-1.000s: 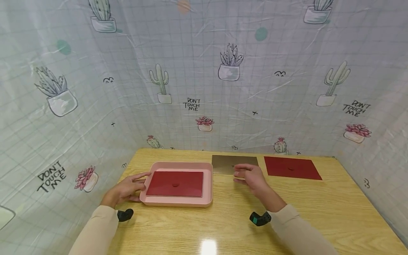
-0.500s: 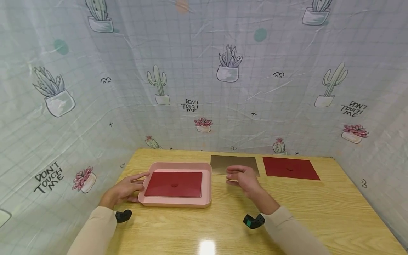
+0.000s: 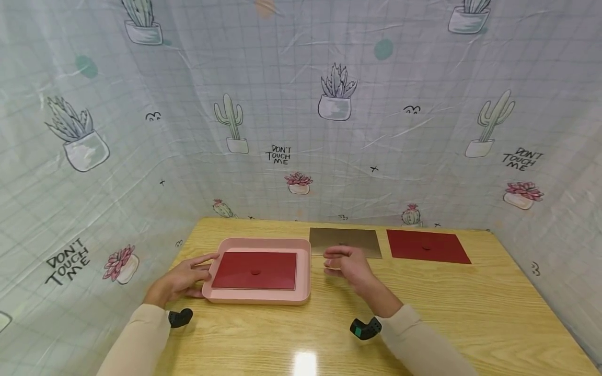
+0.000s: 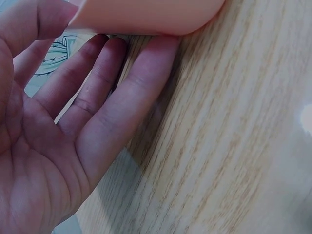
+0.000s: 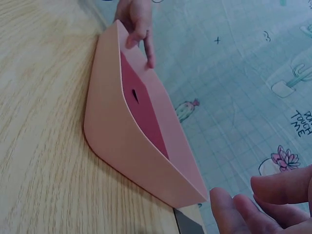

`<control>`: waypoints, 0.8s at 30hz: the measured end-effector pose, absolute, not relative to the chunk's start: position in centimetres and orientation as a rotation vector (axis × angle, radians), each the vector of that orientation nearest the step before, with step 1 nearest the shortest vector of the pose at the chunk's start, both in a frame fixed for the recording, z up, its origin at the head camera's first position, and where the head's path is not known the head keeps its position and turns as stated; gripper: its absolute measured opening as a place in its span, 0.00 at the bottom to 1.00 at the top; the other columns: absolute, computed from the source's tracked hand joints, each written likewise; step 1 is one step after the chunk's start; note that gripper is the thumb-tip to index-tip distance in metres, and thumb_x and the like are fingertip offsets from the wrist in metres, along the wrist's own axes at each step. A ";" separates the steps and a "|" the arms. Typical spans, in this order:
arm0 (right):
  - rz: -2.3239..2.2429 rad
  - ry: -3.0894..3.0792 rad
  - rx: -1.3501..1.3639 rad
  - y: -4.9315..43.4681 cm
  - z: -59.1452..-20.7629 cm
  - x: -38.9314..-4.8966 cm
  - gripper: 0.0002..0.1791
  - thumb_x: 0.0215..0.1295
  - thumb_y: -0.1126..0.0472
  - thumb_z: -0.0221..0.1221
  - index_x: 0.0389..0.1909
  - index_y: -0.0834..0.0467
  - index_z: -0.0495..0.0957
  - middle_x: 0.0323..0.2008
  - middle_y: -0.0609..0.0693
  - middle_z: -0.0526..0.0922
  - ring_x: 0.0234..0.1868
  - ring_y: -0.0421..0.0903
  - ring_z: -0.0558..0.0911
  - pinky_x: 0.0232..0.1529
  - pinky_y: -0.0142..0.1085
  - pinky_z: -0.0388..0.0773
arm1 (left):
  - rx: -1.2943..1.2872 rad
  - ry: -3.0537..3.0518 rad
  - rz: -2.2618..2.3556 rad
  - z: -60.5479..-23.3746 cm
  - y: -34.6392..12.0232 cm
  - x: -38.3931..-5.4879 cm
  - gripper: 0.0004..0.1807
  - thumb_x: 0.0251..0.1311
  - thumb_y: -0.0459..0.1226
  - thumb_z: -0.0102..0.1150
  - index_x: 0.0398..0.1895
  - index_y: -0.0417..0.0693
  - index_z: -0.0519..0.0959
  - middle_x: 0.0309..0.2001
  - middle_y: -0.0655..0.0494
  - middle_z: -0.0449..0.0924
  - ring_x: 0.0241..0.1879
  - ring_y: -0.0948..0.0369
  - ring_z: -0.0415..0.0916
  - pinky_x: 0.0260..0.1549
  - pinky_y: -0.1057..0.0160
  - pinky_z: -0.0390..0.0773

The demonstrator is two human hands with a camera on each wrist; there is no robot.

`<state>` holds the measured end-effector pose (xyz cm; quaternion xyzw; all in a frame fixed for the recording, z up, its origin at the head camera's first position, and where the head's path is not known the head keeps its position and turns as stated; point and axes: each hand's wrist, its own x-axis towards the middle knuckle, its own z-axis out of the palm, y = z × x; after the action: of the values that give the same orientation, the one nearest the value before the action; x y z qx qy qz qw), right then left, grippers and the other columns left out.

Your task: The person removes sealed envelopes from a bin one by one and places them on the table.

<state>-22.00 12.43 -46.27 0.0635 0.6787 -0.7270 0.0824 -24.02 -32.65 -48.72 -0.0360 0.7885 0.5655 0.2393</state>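
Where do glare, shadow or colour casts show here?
Head: bright glare on the table at the bottom edge; left wrist: a white glare spot at the right edge, shadow beside the left hand; right wrist: a blue-green cast over the backdrop.

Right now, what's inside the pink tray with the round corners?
A flat, dark-red rectangle with a small curved mark lies inside the pink round-cornered tray. It covers most of the bottom, so anything under it can't be seen.
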 end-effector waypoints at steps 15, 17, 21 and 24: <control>-2.187 1.977 0.151 10.3 -46.8 -22.2 0.20 0.65 0.79 0.57 0.59 0.74 0.79 0.56 0.72 0.83 0.44 0.50 0.88 0.49 0.46 0.88 | -0.080 2.136 1.548 -48.8 -33.0 -24.3 0.44 0.68 0.31 0.59 0.85 0.55 0.54 0.82 0.34 0.52 0.58 0.50 0.82 0.45 0.47 0.88; -2.190 1.966 0.142 10.0 -46.9 -22.2 0.21 0.65 0.79 0.57 0.60 0.75 0.78 0.56 0.72 0.83 0.44 0.49 0.87 0.50 0.47 0.88 | -0.084 2.136 1.551 -48.8 -33.1 -24.3 0.44 0.68 0.31 0.60 0.85 0.56 0.54 0.82 0.35 0.52 0.58 0.49 0.82 0.45 0.47 0.88; -2.188 1.964 0.127 9.4 -46.9 -22.1 0.22 0.65 0.79 0.57 0.61 0.76 0.77 0.56 0.72 0.83 0.45 0.50 0.88 0.51 0.49 0.87 | -0.072 2.151 1.530 -48.9 -33.2 -24.3 0.44 0.69 0.32 0.60 0.85 0.56 0.54 0.82 0.34 0.52 0.58 0.49 0.82 0.44 0.48 0.88; -2.183 1.973 0.117 9.0 -47.0 -22.2 0.22 0.66 0.78 0.57 0.61 0.75 0.78 0.56 0.73 0.83 0.47 0.52 0.89 0.51 0.49 0.87 | -0.075 2.171 1.509 -49.0 -33.2 -24.4 0.44 0.69 0.33 0.60 0.85 0.57 0.54 0.82 0.34 0.53 0.57 0.50 0.83 0.43 0.49 0.88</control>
<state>-22.19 8.99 -46.95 0.0397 0.6669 -0.7376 0.0982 -24.42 -33.23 -49.04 -0.0274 0.7955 0.5532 0.2459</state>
